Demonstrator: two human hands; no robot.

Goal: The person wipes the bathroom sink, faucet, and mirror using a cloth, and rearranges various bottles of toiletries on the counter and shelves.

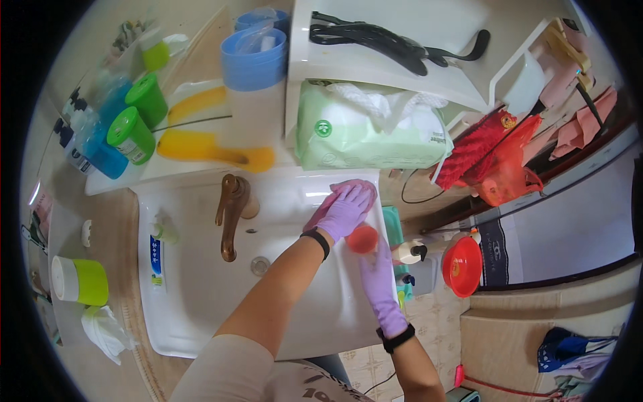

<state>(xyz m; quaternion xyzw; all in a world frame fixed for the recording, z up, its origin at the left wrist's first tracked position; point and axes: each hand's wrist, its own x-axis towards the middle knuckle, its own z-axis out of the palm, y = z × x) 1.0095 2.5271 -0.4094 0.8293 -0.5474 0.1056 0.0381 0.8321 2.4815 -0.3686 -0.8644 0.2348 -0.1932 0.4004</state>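
Left hand [345,213]: purple glove, laid palm down over the cloth, fingers extended, not wrapped round it.
Cloth [365,186]: pink, at the sink's far right corner; presumably soft and light, best held flat under the palm or bunched at its middle.
Right hand [379,275]: purple glove, against the cup's right side; cannot tell whether the fingers close on it.
Cup [362,239]: red, near side of the cloth, by the sink's right rim; likely light and stiff, slippery if wet, best gripped round the wall below the lip.
Sink [201,321]: white, beneath both hands.
Faucet [229,218]: bronze, left of the cloth.
Tube [156,258]: blue and white, sink's left side.
Wipes pack [368,144]: pale green, beyond the sink.
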